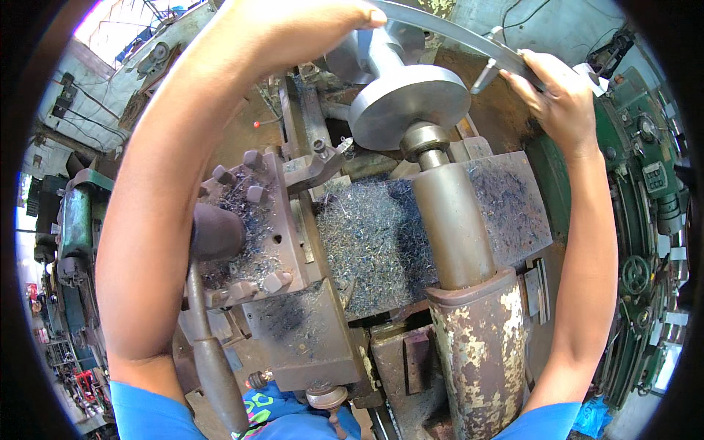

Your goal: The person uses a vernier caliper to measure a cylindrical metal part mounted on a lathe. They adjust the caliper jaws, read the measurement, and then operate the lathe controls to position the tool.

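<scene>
A long grey steel caliper (pixel 447 31) spans the top of the view, its beam curved by the lens. My right hand (pixel 555 95) is closed around its right end, next to a short jaw. At the upper edge my left hand (pixel 345 16) has its thumb against the beam's other end; its fingers are mostly hidden. Just below the beam is a round steel disc (pixel 407 106) on a shaft, with a second disc (pixel 345 60) behind it. A lathe centre (pixel 425 139) in the tailstock quill (pixel 455 227) bears on the near disc.
A tool post (pixel 253 235) with bolts and a long handle (pixel 213 367) stands at left. Metal chips (pixel 374 242) cover the carriage. The tailstock (pixel 477 345), with peeling paint, fills the lower middle. A green machine (pixel 642 161) stands at right, another (pixel 77 213) at left.
</scene>
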A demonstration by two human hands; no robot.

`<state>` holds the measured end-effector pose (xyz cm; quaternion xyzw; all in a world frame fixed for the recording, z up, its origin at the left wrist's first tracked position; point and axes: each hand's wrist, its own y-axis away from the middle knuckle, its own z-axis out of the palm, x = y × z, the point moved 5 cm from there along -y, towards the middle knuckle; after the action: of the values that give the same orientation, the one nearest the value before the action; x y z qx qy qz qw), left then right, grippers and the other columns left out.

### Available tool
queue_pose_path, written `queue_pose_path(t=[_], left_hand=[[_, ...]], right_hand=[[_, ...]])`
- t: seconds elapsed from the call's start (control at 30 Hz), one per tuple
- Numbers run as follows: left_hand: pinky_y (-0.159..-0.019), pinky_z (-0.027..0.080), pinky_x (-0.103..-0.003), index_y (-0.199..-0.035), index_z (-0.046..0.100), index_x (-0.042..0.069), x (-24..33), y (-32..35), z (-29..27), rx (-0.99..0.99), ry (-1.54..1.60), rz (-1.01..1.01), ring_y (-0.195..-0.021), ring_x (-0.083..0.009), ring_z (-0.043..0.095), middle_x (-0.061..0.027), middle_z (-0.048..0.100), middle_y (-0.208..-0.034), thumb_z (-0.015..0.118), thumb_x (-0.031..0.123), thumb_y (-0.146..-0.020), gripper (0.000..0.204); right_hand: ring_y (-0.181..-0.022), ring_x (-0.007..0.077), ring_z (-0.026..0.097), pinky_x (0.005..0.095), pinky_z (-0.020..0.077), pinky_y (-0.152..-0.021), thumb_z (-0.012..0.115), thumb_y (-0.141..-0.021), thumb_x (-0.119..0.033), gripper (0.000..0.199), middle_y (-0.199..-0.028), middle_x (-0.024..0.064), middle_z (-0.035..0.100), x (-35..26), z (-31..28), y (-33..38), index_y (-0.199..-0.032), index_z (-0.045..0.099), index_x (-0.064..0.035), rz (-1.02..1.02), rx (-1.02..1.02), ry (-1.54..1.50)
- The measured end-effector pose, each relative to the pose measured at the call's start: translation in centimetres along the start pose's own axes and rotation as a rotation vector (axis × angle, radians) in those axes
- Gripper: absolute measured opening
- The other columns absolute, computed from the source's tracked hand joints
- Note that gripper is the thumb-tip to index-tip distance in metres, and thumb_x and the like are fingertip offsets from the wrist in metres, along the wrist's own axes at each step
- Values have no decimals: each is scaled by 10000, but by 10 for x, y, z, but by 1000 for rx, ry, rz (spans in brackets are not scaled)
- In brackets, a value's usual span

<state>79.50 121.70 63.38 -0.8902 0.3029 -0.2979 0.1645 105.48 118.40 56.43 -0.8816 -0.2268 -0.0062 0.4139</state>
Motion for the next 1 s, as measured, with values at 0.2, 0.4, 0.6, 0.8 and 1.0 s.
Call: queue_pose_path(t=[0.2,0.4,0.6,0.8,1.0], left_hand=[[-757,519,-314,-1140,622,48,10,6,11,-459,-121,-81,-832,-164,645,-81,684,-877,704,137,-836,327],[-698,540,-323,-912,727,41,24,28,39,-450,-466,92,-760,-165,689,-67,717,-801,696,124,-857,103],[-641,549,-314,-884,756,45,15,25,45,-635,-657,-73,-691,-162,707,-70,737,-764,690,101,-824,105],[-608,536,-311,-832,760,60,12,25,58,-634,-770,-53,-649,-151,700,-59,719,-683,654,82,-769,126],[-600,535,-317,-812,755,48,5,36,65,-584,-800,-10,-637,-155,697,-59,720,-679,647,99,-767,127]], right_hand=[[-890,301,721,348,578,-811,780,-838,-162,310,-1018,174,723,12,9,43,-1084,691,5,58,-5,-97],[-974,319,711,367,571,-879,747,-858,-163,317,-1081,172,718,19,24,64,-1134,686,-18,-19,17,2],[-989,321,704,371,563,-891,738,-859,-157,325,-1083,163,717,22,44,70,-1149,677,-25,-56,-18,19],[-1022,317,703,361,558,-904,731,-890,-161,317,-1130,170,709,32,54,71,-1171,677,-24,-65,-63,50],[-1038,318,699,366,556,-917,717,-905,-182,322,-1145,171,705,37,68,80,-1188,675,-34,-81,-48,109]])
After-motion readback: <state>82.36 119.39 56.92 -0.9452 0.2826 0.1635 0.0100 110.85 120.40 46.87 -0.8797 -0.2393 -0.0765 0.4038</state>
